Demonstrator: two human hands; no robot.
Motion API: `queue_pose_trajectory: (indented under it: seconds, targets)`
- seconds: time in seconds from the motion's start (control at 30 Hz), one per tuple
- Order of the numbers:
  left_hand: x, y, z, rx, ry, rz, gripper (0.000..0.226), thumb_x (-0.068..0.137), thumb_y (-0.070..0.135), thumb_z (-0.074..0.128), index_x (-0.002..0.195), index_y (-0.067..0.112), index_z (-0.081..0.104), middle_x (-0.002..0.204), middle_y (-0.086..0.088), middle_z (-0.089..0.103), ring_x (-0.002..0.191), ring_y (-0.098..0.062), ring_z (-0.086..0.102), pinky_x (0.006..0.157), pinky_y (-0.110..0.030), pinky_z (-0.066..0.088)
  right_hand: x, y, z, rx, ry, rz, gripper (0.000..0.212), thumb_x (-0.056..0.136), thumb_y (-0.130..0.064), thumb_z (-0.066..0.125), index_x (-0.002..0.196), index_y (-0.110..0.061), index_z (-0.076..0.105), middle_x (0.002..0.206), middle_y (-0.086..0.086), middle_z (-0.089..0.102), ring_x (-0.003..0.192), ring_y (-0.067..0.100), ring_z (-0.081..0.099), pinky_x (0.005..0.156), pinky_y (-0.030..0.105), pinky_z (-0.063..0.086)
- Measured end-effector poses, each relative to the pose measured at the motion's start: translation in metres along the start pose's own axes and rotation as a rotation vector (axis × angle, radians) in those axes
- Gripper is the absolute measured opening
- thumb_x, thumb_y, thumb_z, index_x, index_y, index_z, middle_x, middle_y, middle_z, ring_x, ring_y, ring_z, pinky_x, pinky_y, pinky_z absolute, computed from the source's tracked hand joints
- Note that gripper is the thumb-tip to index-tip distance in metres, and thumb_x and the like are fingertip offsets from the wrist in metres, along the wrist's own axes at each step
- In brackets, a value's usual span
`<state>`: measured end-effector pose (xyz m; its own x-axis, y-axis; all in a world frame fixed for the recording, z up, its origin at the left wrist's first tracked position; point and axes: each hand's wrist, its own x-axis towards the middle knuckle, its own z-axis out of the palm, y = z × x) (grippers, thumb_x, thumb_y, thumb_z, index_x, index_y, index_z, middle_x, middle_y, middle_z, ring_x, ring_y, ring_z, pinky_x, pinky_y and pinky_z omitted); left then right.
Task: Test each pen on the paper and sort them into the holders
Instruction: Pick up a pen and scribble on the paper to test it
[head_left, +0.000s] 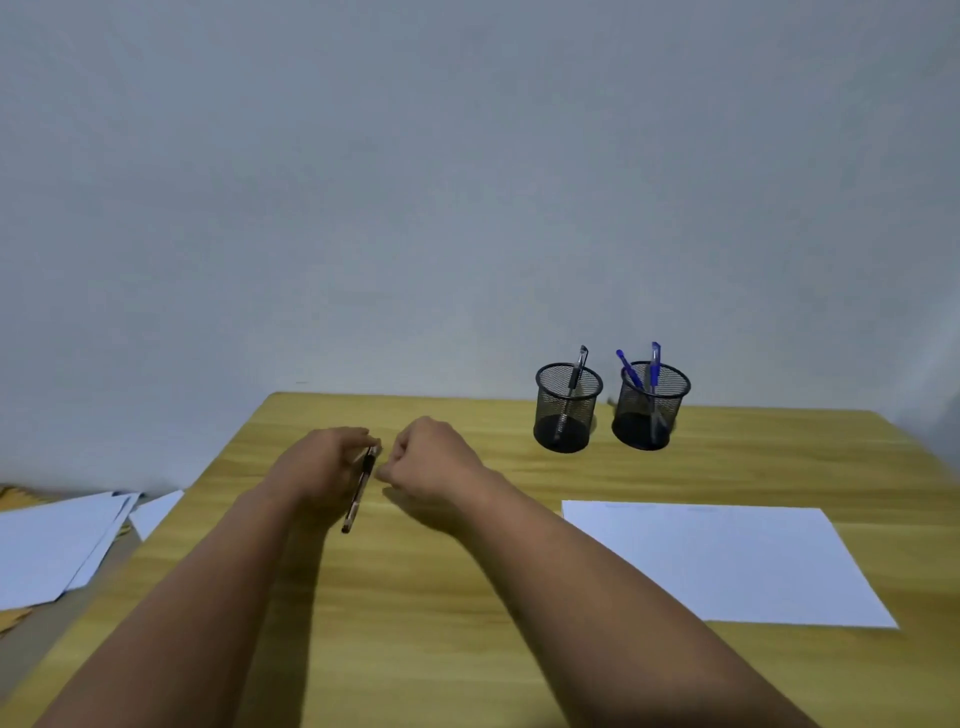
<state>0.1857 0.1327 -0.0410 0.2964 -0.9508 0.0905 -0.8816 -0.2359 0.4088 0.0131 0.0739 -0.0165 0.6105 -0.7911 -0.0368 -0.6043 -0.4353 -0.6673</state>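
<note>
My left hand (327, 462) grips a dark pen (360, 493) above the wooden table (415, 597); the pen slants down and toward me. Just to its right, my right hand (434, 457) has its fingers curled near the pen's upper end, and whether it pinches anything is hidden. A white sheet of paper (727, 561) lies flat on the right of the table. Two black mesh holders stand at the back: the left holder (568, 408) has one black pen (575, 374) in it, the right holder (650, 405) has blue pens (652, 364).
A loose stack of white papers (57, 545) lies off the table's left edge on a lower surface. A plain grey wall rises behind the table.
</note>
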Motion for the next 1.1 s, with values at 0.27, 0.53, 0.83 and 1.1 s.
queue_pose_trajectory:
  seconds: [0.27,0.53,0.83,1.1]
  targets:
    - [0.003,-0.021,-0.002,0.102,0.045,0.133,0.035,0.094,0.015,0.061,0.128,0.02,0.068,0.132,0.002,0.066,0.118,-0.022,0.06,0.092,-0.035,0.05,0.016,-0.008,0.038,-0.199,-0.077,0.031,0.034,0.081,-0.036,0.079,0.072,-0.023,0.049,0.075,-0.003,0.058,0.073,0.025,0.061,0.055,0.029,0.038]
    - [-0.01,-0.005,-0.006,0.061,0.103,0.133,0.012,0.092,0.025,0.067,0.102,0.027,0.073,0.101,0.008,0.07,0.098,-0.019,0.063,0.081,-0.04,0.052,0.004,0.012,-0.021,0.133,-0.009,0.147,0.026,0.087,-0.03,0.078,0.086,-0.004,0.076,0.085,0.011,0.078,0.072,0.026,0.069,0.064,0.038,0.055]
    - [-0.017,0.132,-0.02,-0.353,0.094,0.295,0.009,0.097,0.026,0.064,0.098,0.019,0.069,0.098,0.007,0.071,0.097,-0.009,0.065,0.081,-0.027,0.048,-0.048,0.028,-0.109,0.813,0.182,0.202,0.028,0.106,-0.032,0.066,0.09,-0.01,0.074,0.066,-0.001,0.062,0.049,0.011,0.057,0.044,0.02,0.045]
    - [-0.034,0.228,-0.009,-0.674,-0.159,0.268,0.033,0.102,0.019,0.055,0.075,0.001,0.063,0.064,-0.001,0.063,0.063,-0.015,0.054,0.074,-0.034,0.049,-0.081,0.065,-0.156,0.714,0.49,0.3,0.043,0.108,-0.034,0.056,0.07,-0.016,0.065,0.053,-0.002,0.055,0.052,0.021,0.049,0.049,0.028,0.035]
